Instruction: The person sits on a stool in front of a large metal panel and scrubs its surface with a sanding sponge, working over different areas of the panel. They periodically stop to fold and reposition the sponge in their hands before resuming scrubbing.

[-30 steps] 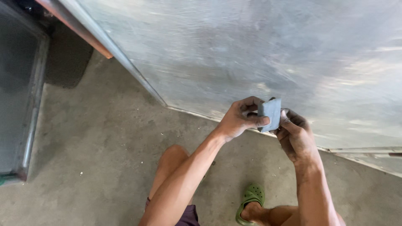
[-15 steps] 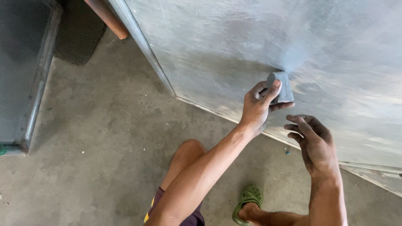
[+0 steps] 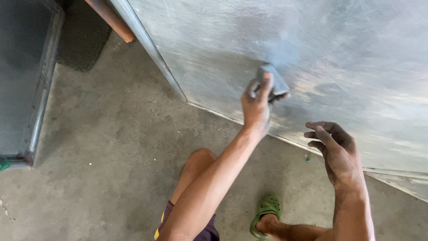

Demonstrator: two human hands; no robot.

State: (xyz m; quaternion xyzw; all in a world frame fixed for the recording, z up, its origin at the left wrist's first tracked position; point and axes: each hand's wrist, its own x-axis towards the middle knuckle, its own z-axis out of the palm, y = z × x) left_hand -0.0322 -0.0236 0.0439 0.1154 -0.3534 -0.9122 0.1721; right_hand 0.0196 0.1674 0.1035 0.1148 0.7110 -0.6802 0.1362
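Pressing a small grey sanding block (image 3: 273,82) flat against the big scuffed metal sheet (image 3: 339,58), the left hand (image 3: 256,105) keeps its grip pinched around the block, fingers (image 3: 266,85) curled over its near face and the thumb side tucked beneath, so the block sits right at the fingertips, touching the panel. Just above the grip the sheet shows a duller, hazy patch among the swirled scratches. Below and to the right of the grip the right hand (image 3: 336,154) hangs free, fingers loosely spread and darkened with grime, holding nothing and apart from the panel. Beneath the grip lies the sheet's lower edge, meeting the concrete floor (image 3: 111,147), and further down a bare knee (image 3: 198,160) and a foot in a green clog (image 3: 266,213). Well off to the left of the grip stands a dark framed panel (image 3: 26,80), and up by the sheet's slanted edge a brown bar (image 3: 111,20). As a judgement, the hold looks shallow: with only fingertips on the block, a hard stroke could twist it loose or let knuckles scrape the metal, and the leaning sheet, unbraced by the other hand, might shift or slide on the floor.
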